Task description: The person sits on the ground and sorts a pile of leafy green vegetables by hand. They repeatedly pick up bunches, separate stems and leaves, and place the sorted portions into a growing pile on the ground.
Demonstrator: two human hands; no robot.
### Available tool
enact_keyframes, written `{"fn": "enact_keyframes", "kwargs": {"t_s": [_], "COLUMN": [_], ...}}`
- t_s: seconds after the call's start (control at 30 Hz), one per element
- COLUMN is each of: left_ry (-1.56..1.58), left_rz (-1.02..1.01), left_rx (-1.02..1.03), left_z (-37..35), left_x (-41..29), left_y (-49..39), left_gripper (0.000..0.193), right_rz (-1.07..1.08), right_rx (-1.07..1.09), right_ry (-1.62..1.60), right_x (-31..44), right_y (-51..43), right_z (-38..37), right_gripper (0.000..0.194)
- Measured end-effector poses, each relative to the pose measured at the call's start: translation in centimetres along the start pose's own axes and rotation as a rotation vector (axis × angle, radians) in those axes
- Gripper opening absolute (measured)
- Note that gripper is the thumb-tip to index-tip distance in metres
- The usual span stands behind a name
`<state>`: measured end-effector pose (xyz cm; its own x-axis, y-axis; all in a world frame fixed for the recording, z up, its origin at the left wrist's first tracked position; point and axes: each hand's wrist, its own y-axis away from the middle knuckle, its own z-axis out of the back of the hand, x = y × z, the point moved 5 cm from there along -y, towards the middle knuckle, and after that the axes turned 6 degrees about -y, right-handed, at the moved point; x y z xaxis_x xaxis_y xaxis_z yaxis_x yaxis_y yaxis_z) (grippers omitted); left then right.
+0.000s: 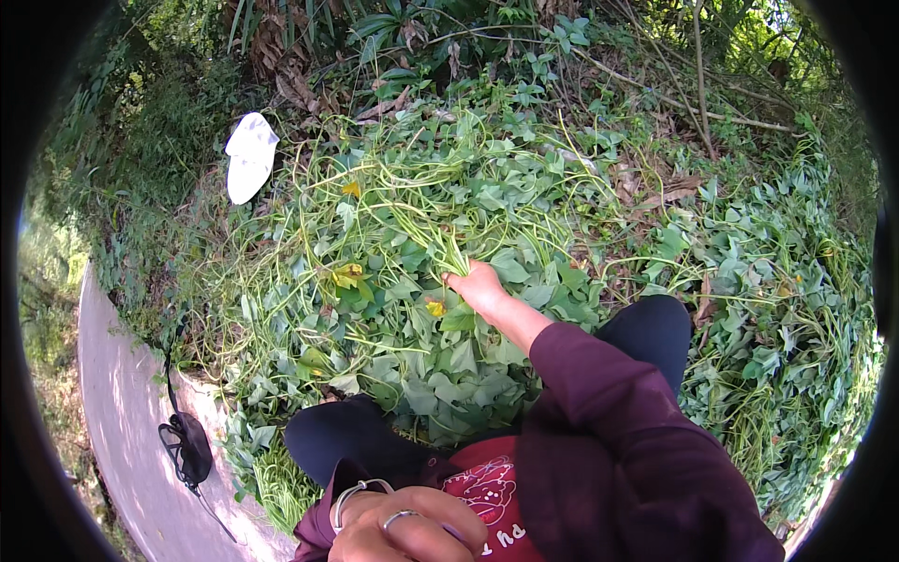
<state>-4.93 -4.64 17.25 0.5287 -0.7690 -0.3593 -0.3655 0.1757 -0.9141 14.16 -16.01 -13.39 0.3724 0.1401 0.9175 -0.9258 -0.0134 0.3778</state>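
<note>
My right hand [480, 286] is closed around a bunch of long green leafy vine stems [449, 253], at the middle of a wide heap of cut vines [428, 351]. The stems fan out from it towards the upper left, and broad leaves lie below it. Close to the camera at the bottom edge, my left hand [421, 523] is held before my chest with its fingers bent, wearing a ring and a wrist band. Whether it holds anything is hidden.
A white object [251, 158] lies on the growth at the upper left. A black bag or pouch with straps [191, 449] rests on the paved path [126, 421]. More cut vines [786, 316] are heaped at the right. Branches, dry leaves and shrubs stand behind.
</note>
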Motion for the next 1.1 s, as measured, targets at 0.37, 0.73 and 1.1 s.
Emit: {"fn": "enact_keyframes", "kwargs": {"t_s": [0.37,0.73,1.1], "left_ry": [-0.773,-0.916,-0.358], "left_rz": [0.786,1.399,1.171], "left_rx": [-0.565,-0.818,-0.878], "left_z": [12.0,17.1,18.3], "left_x": [5.0,12.1,10.9], "left_y": [8.6,21.2,19.0], "left_gripper": [0.019,0.045,0.029], "right_rz": [0.31,0.423,0.341], "right_rx": [0.322,0.755,0.729], "right_ry": [-0.021,0.245,0.275], "right_x": [5.6,4.3,3.0], "right_y": [10.1,17.6,17.4], "right_z": [-1.3,-2.9,-3.5], "right_gripper": [0.023,0.019,0.029]}}
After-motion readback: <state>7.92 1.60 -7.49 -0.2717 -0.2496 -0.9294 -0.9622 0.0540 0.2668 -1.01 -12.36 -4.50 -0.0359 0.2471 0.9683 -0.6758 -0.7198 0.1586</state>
